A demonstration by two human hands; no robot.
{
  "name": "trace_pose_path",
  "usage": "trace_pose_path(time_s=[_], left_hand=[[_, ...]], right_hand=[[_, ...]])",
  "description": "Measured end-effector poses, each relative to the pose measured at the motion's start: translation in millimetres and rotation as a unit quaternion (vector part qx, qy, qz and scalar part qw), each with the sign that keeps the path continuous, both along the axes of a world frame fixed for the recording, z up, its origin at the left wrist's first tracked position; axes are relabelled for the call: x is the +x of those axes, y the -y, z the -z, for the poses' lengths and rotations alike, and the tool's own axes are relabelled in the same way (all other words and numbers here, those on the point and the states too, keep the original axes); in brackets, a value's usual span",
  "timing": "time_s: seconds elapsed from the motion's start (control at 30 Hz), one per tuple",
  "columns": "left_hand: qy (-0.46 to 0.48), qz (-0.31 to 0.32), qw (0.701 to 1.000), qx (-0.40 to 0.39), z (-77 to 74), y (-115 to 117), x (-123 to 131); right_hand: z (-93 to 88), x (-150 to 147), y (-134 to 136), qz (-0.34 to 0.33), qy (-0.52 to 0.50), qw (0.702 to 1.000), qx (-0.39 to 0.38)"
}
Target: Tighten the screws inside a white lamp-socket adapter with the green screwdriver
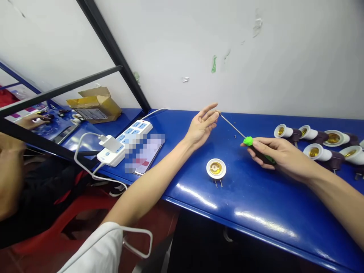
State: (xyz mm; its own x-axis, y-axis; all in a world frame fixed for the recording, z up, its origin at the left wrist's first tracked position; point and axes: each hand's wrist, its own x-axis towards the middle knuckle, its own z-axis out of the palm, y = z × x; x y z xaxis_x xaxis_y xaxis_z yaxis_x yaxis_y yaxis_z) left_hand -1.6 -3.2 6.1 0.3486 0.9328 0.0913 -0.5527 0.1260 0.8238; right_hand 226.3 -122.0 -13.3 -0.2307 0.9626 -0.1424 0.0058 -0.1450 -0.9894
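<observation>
My right hand (273,153) is wrapped round the black and green handle of a screwdriver (233,126), whose long shaft points up and left. At the shaft's tip, the thumb and a finger of my left hand (201,127) are pinched together, with the other fingers partly spread. Whatever tiny thing may be between them is too small to make out. Below, between the two hands, a white lamp socket (216,168) with a brass-coloured inside rests on the blue table, its two metal pins toward the front edge. A small screw (235,136) lies beneath the screwdriver shaft.
Several lamp sockets with dark plug bases (318,152) stand at the right. On the left are a white power strip (125,142) with a charger, a phone (148,157) and an open cardboard box (96,106). Beyond the black frame (113,49) another person's hand (32,122) shows.
</observation>
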Motion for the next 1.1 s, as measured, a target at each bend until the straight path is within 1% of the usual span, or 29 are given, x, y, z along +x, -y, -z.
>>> trace_pose_path(time_s=[0.07,0.27,0.43,0.57,0.77,0.9,1.1], left_hand=[[-0.006,-0.001,1.0,0.006,0.4,0.1,0.1],[-0.001,0.001,1.0,-0.012,1.1,-0.3,0.2],[0.007,-0.006,0.999,-0.047,0.7,0.2,1.0],[0.002,-0.008,0.999,-0.053,0.9,-0.2,1.3],[-0.001,-0.007,1.0,-0.027,2.1,-1.9,0.8],[0.003,-0.005,0.999,-0.037,2.8,-3.1,0.6],[-0.014,-0.003,1.0,-0.003,3.6,-4.6,-0.2]], right_hand=[[0.5,0.5,0.3,0.001,0.0,1.0,0.001],[0.2,0.5,0.5,-0.005,0.001,1.0,0.001],[1.0,0.9,-0.5,0.0,0.009,1.0,0.004],[2.1,2.3,-1.1,-0.005,0.009,1.0,0.003],[2.3,2.4,-1.3,-0.005,0.006,1.0,0.003],[1.6,1.6,-1.5,-0.002,0.003,1.0,0.003],[-0.8,-0.5,-0.7,0.006,-0.003,1.0,0.008]])
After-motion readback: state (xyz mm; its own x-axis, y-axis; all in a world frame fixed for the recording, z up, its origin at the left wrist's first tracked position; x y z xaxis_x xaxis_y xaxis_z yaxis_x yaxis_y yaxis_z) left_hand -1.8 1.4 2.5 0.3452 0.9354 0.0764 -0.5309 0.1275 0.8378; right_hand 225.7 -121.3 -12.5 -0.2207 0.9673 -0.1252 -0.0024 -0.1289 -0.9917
